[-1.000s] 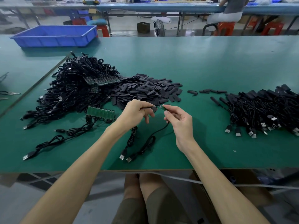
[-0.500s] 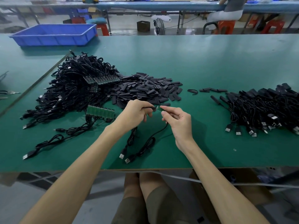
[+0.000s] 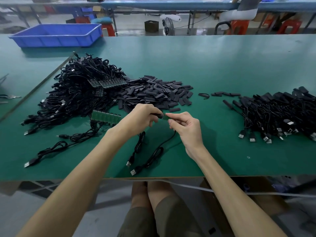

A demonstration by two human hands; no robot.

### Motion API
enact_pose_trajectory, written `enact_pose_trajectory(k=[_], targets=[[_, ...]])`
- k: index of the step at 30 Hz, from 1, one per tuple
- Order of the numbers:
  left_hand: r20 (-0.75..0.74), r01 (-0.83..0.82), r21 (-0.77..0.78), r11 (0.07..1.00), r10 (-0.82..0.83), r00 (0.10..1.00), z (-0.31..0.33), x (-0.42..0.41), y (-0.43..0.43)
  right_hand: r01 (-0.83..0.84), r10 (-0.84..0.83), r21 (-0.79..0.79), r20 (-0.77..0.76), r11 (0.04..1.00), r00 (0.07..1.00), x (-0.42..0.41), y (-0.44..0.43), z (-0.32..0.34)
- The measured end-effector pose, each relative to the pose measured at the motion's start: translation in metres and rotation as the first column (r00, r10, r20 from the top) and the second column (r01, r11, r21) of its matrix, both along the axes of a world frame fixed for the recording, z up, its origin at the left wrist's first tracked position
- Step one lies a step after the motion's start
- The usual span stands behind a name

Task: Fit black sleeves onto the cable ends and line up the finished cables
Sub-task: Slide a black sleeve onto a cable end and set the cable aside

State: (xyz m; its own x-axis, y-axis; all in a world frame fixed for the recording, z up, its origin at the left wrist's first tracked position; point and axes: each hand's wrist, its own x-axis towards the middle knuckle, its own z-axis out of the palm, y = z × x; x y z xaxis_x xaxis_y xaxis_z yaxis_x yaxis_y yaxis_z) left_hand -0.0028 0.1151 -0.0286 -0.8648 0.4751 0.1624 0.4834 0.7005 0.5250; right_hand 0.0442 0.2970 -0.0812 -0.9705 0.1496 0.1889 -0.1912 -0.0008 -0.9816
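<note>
Head view first: what are the hands doing?
— The left hand (image 3: 142,117) pinches a black sleeve (image 3: 157,115) between thumb and curled fingers. The right hand (image 3: 187,129) pinches the cable end (image 3: 167,117), a small green board, thumb against forefinger.
Do sleeve and board meet?
— They seem to touch tip to tip; it is too small to tell whether the board is inside.
And the cable (image 3: 154,153) itself?
— It drops from the right hand toward 6 o'clock and lies looped on the green table (image 3: 222,159), its USB plug (image 3: 133,172) near the edge.
The stock?
— Loose sleeves (image 3: 153,93) are heaped at 12 o'clock from the hands, with a tangle of cables (image 3: 80,93) at 10 and a strip of green boards (image 3: 106,117) at 9. Sleeved cables (image 3: 277,115) are piled at 3, and a blue bin (image 3: 56,35) sits far off at 11.
</note>
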Motion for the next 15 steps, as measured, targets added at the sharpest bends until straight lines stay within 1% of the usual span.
enact_pose_trajectory(k=[3, 7, 15], targets=[[0.033, 0.032, -0.083, 0.996, -0.029, 0.999, 0.0052, -0.0035, -0.0036, -0.025, 0.025, 0.019, 0.002, 1.0, 1.0, 0.0002, -0.0008, 0.0009], [0.039, 0.05, -0.067, 0.997, -0.048, 0.998, 0.0078, -0.0009, -0.0053, -0.022, 0.022, 0.023, -0.001, 0.999, 1.0, -0.0005, -0.0011, 0.0008], [0.101, 0.059, -0.064, 0.996, -0.053, 0.993, 0.0069, -0.0023, -0.0088, -0.012, 0.012, 0.045, 0.001, 0.999, 1.0, -0.0009, -0.0016, -0.0013]])
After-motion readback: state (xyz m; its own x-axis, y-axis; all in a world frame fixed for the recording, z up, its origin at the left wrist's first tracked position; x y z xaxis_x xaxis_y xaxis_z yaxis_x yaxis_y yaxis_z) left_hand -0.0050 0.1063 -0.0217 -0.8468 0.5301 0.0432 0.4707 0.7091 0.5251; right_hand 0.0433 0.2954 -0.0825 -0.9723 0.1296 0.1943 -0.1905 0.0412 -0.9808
